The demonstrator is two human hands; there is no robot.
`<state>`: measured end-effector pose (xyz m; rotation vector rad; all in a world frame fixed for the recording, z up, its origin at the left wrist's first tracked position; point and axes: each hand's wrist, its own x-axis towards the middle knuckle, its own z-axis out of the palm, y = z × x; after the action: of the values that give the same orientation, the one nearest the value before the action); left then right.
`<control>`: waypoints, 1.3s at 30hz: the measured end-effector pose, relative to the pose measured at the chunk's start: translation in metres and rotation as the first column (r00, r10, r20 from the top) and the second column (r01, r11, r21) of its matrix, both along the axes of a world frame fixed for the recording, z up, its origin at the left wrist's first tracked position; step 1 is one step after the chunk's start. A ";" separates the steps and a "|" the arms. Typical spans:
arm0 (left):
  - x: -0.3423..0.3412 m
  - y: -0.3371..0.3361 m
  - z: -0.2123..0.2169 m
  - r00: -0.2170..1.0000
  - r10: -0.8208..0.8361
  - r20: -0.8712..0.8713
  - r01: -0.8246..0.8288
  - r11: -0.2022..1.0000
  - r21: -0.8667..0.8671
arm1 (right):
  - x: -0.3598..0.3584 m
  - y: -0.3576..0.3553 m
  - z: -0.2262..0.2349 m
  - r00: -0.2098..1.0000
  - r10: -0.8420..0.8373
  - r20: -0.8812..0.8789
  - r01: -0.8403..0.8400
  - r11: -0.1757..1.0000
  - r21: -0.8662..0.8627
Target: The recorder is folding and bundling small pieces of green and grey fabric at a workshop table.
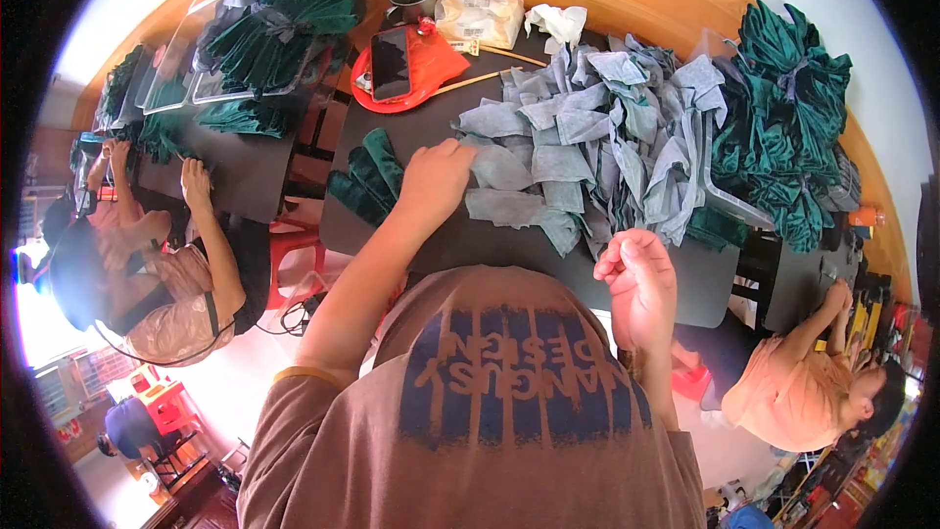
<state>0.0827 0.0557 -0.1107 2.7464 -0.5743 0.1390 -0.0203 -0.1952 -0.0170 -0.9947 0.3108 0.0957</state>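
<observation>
My left hand (438, 179) is over the table, its fingers curled at the left edge of the grey cloth pieces (502, 168). Whether it grips one of them is hidden. Just left of it lie several rolled dark green velvet pieces (370, 176). My right hand (641, 274) is raised over the near table edge, thumb and fingertips pinched together; anything between them is too small to make out. Overlapping grey cloth pieces spread in front of both hands and heap up toward the right.
A red plate (427, 75) bears a phone (390, 65). Behind stand a metal mug (412, 0) and tissue pack (480, 10). Bundled green velvet (786, 88) piles at the right. Co-workers sit left (166, 304) and right (783, 392); a plastic bin (176, 73) with velvet stands far left.
</observation>
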 end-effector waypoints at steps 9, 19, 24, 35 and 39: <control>-0.035 -0.004 0.016 0.991 -0.001 -0.136 -0.051 0.925 -0.377 | 0.006 0.010 0.003 0.998 0.069 -0.003 -0.069 0.998 -0.011; -0.055 -0.021 0.057 0.925 -0.151 -0.349 -0.124 0.748 -0.652 | 0.007 0.009 0.000 0.994 0.112 -0.002 -0.112 0.993 -0.029; -0.063 -0.024 0.100 0.767 -0.301 -0.567 -0.479 0.319 -0.818 | 0.006 0.012 0.001 0.966 0.258 -0.024 -0.259 0.962 -0.091; -0.082 -0.022 0.128 0.519 -0.665 -0.538 -0.666 0.081 -0.742 | 0.023 0.028 0.033 0.927 0.344 0.150 -0.357 0.932 0.069; -0.086 -0.025 0.127 0.473 -0.673 -0.569 -0.666 0.150 -0.731 | 0.025 0.036 0.048 0.971 0.240 0.014 -0.240 0.970 0.027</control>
<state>-0.0037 0.0308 0.0163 0.9663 0.0031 -0.7158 0.0045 -0.1588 0.0315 -1.0008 0.1772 0.3139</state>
